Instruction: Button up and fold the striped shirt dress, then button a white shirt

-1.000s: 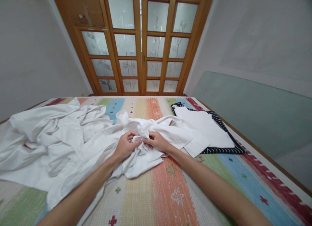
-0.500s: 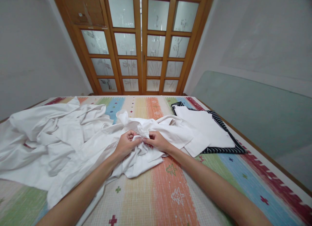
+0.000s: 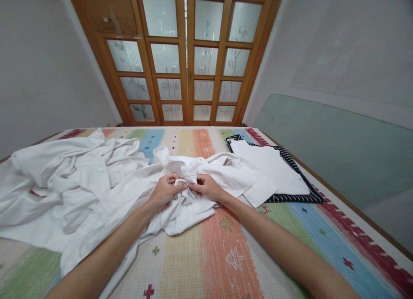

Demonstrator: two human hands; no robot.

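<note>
A crumpled white garment [image 3: 180,204] lies in the middle of a bed with a striped, many-coloured cover [image 3: 226,251]. My left hand [image 3: 164,189] and my right hand [image 3: 208,186] meet at its centre, knuckles almost touching. Both are closed, pinching a small fold of the white cloth between thumb and fingers. The fabric bunches up just beyond the fingers and spreads out to the right.
More rumpled white cloth [image 3: 64,174] is heaped on the left of the bed. A folded white piece [image 3: 271,165] rests on a dark striped cloth [image 3: 300,198] at the right. Wooden glazed doors [image 3: 187,58] stand behind; a pale green panel [image 3: 338,144] runs along the right.
Almost nothing differs. Both hands stay pinched on the same fold of white cloth, shifting only slightly.
</note>
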